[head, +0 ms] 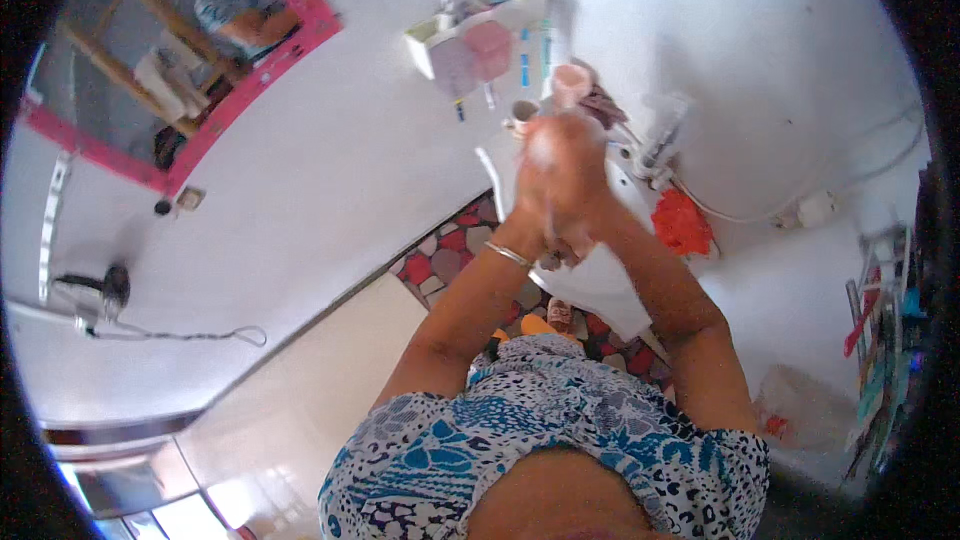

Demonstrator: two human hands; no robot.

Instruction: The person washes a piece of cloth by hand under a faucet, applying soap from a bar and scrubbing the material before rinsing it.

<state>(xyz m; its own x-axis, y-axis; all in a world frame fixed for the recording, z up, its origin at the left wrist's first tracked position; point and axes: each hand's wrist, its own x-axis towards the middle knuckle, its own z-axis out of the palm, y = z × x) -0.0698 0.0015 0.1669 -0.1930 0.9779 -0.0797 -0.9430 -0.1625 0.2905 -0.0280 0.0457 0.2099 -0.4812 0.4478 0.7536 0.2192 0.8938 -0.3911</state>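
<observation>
My left hand (534, 184) and my right hand (581, 165) are pressed together in front of me, blurred and overlapping. A whitish patch that looks like lather shows on top of them. Their fingers and palms cannot be made out clearly. On the left wrist sits a silver-coloured bangle (510, 253). Below the hands is a white washbasin (600, 281), partly covered by my arms. To the right of the hands, a tap (654, 154) stands at the basin. Just beyond them are a pink cup (571, 82) and a smaller pale cup (523, 112).
A red mesh scrubber (681, 221) hangs right of the tap. A wall caddy (431, 60) holds several toiletries. At left are a pink-framed mirror (247, 116) and a dark hair dryer (114, 285). Pebble-patterned flooring (454, 240) lies below; several slender articles (885, 337) hang at right.
</observation>
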